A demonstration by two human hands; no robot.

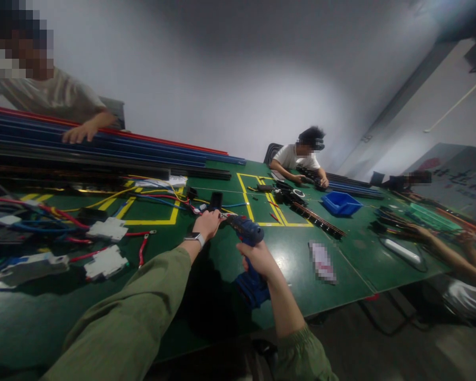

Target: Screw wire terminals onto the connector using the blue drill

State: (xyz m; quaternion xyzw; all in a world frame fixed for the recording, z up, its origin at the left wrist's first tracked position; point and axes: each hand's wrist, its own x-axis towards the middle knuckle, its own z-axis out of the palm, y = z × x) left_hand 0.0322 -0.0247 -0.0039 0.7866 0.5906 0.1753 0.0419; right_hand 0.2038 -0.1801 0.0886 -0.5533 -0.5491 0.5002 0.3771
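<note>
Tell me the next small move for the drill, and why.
Probably steady the drill and check its aim before driving: the right grip holds it pointing toward the left grip, which is at a small black part, and the drill's front end is very close. Whether it is seated can't be told.

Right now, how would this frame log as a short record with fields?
left hand: at a small black box-shaped part; exact grip unclear
right hand: gripping a blue pistol-shaped power driver
driver: tip toward the left hand
surface: green tabletop marked with yellow tape
left side: white plastic blocks with red cables
right side: open blue plastic bin
other people: a hand on long blue bars, far left
</note>
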